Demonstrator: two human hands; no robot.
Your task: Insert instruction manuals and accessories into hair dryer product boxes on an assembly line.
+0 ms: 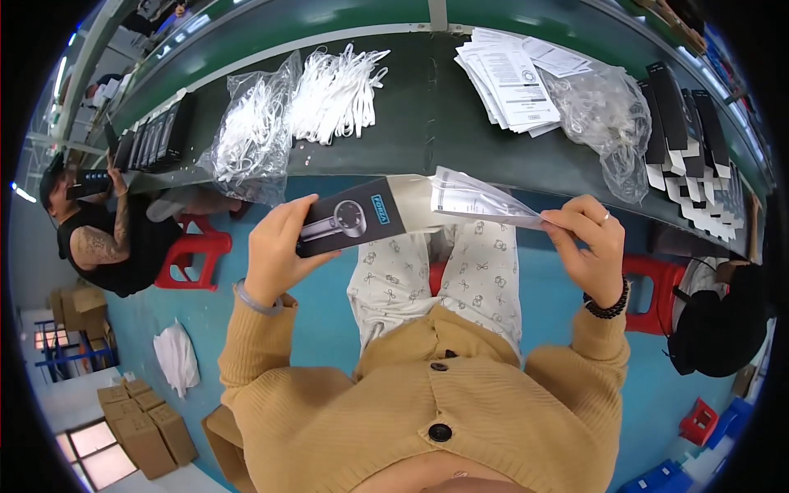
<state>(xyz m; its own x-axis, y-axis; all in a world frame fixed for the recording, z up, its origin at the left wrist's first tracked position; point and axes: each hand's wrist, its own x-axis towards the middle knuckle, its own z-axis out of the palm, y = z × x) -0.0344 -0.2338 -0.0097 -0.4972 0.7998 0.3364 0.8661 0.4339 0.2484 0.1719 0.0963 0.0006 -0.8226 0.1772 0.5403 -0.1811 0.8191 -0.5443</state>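
In my left hand [278, 246] is a slim black carton [337, 220], held level over my lap with a picture of a device on its face. Its flap end stands open toward the right. My right hand [588, 245] pinches the right end of a folded printed leaflet [485, 200] between thumb and fingers. The leaflet's left end touches the carton's pale open flap [415, 200]; how far it reaches inside cannot be made out. Both things are just off the near edge of the dark green table [403, 123].
White cords [337, 94] lie beside a clear bag of cords [253, 123]. Leaflets [509, 82] and a clear plastic bag [604, 115] lie to the right. Black cartons [690, 123] stand far right, more [156, 140] far left. Co-workers sit on either side near red stools [193, 255].
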